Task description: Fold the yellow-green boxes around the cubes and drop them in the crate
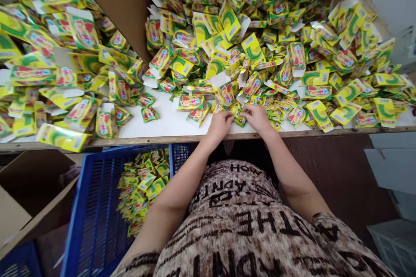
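My left hand (220, 125) and my right hand (257, 117) rest at the front edge of a white table (165, 123), fingers curled together over small green and yellow packets (239, 117) between them. What exactly each hand pinches is partly hidden by the fingers. Just beyond the hands stands an open yellow carton (223, 88) with its white flap up. A large heap of similar yellow-green cartons (260, 30) covers the table behind it.
A second heap of cartons (48, 65) lies at the left behind a brown cardboard divider (120, 0). Below the table, a blue plastic crate (94, 207) holds several filled cartons. A brown cardboard box (29, 194) sits at the lower left.
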A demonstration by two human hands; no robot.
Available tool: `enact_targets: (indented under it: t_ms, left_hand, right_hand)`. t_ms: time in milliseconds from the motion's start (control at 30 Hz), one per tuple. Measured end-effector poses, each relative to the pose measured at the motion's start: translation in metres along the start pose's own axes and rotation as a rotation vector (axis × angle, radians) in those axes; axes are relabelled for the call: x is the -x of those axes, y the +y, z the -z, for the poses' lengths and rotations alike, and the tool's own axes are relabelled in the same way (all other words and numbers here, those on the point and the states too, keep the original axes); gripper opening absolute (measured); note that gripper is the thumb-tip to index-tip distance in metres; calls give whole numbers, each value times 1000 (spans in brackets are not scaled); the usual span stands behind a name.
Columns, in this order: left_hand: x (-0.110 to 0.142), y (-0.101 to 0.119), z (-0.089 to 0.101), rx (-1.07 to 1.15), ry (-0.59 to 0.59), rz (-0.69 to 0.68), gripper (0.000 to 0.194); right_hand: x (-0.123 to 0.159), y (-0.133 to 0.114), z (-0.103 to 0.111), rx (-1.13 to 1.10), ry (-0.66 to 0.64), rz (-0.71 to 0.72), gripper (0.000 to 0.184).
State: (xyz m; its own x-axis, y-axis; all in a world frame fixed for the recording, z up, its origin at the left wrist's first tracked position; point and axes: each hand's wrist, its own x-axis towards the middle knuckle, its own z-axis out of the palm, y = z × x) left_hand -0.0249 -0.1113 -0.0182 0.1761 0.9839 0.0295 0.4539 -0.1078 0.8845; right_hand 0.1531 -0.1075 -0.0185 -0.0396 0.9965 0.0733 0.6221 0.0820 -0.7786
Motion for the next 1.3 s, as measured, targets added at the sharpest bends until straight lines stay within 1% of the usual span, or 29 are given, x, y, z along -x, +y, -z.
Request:
enact_targets:
  t_ms: [67, 133, 233, 300, 333, 400, 467, 533, 600, 633, 667, 733, 800, 867, 900, 1000, 1033, 1067, 1100, 1200, 1233, 1300]
  left_hand:
    - [-3, 2, -8, -91, 17, 76, 13]
    - [-1, 7, -9, -172, 30, 118, 22]
    - [2, 13, -7, -232, -23, 140, 24]
    - [2, 14, -6, -206, -70, 160, 21]
    - [2, 13, -5, -171, -82, 170, 21]
    - [2, 11, -5, -52, -85, 182, 22]
    - [2, 8, -4, 144, -90, 208, 24]
    - [2, 8, 0, 385, -125, 262, 26]
    - [3, 9, 5, 598, -155, 319, 30]
    - [3, 10, 7, 681, -153, 341, 34]
    - [3, 11, 10, 747, -142, 359, 38]
    - [3, 13, 13, 827, -114, 395, 43]
    - [3, 16, 14, 850, -101, 425, 45]
    - [3, 17, 13, 848, -97, 447, 45]
    - [3, 17, 12, 845, -90, 456, 45]
    - [3, 14, 9, 817, -78, 460, 38]
    - [3, 12, 8, 797, -77, 444, 35]
    - [3, 10, 7, 774, -75, 418, 33]
    - [3, 9, 6, 754, -69, 390, 31]
    - [5, 8, 6, 762, -17, 331, 28]
    - [6, 9, 6, 784, -4, 325, 30]
    - [8, 12, 8, 831, -10, 316, 33]
  right_hand:
    - [2, 5, -1, -8, 5, 24, 5]
    - [4, 8, 2, -39, -10, 21, 8]
    - [7, 10, 9, -72, -94, 0, 30]
    - [9, 9, 10, -61, -131, 9, 40]
    - [10, 7, 10, -51, -129, 15, 40]
    - [13, 4, 9, -43, -85, 13, 41]
    - [17, 1, 10, -75, -42, -7, 46]
    - [21, -2, 13, -171, -27, -34, 55]
    - [27, -4, 20, -296, -39, -53, 62]
    - [31, -4, 24, -350, -42, -55, 61]
    - [34, -4, 28, -391, -42, -52, 55]
    - [42, -2, 33, -444, -52, -38, 45]
    - [48, 1, 35, -465, -73, -20, 48]
    - [51, 2, 33, -406, -51, -14, 52]
    - [51, 2, 31, -344, -2, -14, 48]
    - [49, -4, 25, -157, 218, 1, 22]
    - [47, -7, 23, -146, 276, -2, 20]
    - [46, -11, 20, -174, 312, -24, 23]
    - [45, -15, 16, -245, 322, -71, 26]
    - [43, -29, 1, -611, 242, -271, 34]
    - [43, -34, -5, -716, 210, -319, 40]
    - [41, -41, -14, -837, 187, -373, 49]
